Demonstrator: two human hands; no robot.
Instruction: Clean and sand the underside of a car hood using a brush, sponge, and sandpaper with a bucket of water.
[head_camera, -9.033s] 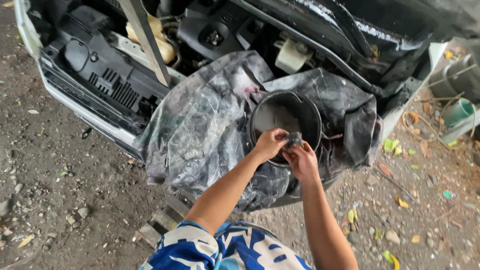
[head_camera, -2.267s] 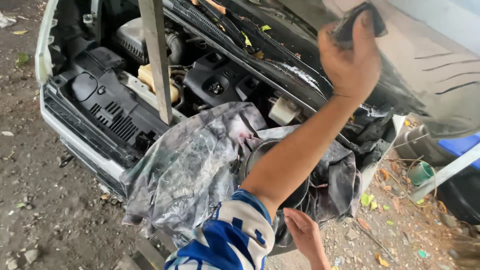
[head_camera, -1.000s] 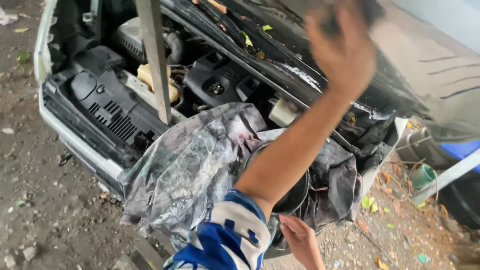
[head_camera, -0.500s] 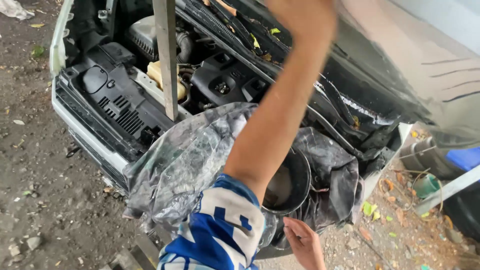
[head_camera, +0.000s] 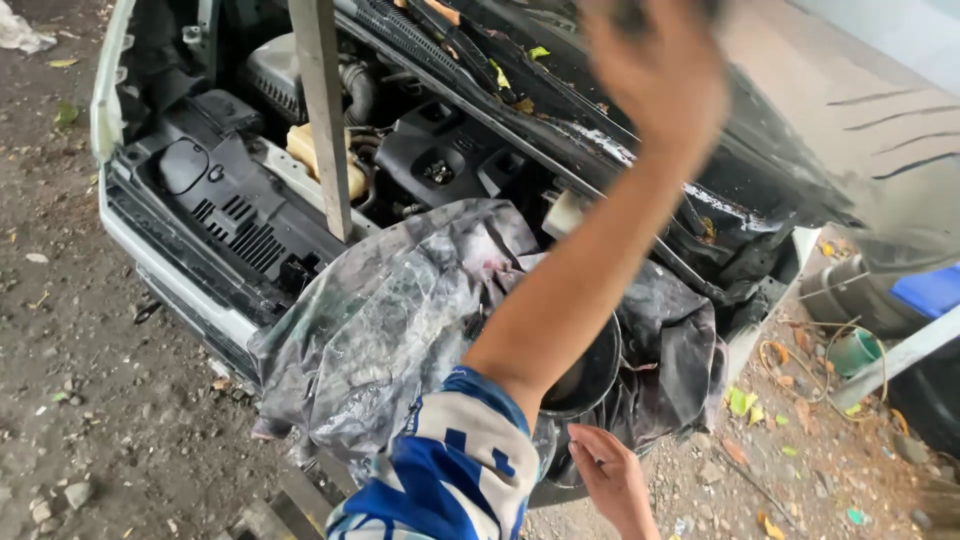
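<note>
Our hands at the open engine bay (head_camera: 300, 190)

Plastic sheet (head_camera: 400, 310) drapes its front; the round black pan (head_camera: 590, 375) sits on it. Our left hand (head_camera: 660, 85) is raised above, blurred, grip unclear; our right hand (head_camera: 612, 480) hangs open-fingered, empty, just below the pan.

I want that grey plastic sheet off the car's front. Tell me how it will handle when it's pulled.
The plastic sheet is probably floppy: it lies crumpled in folds over the car's front. It likely weighs little, being thin and glossy. It may snag, since the round black pan appears to rest on it near the right hand.
</note>
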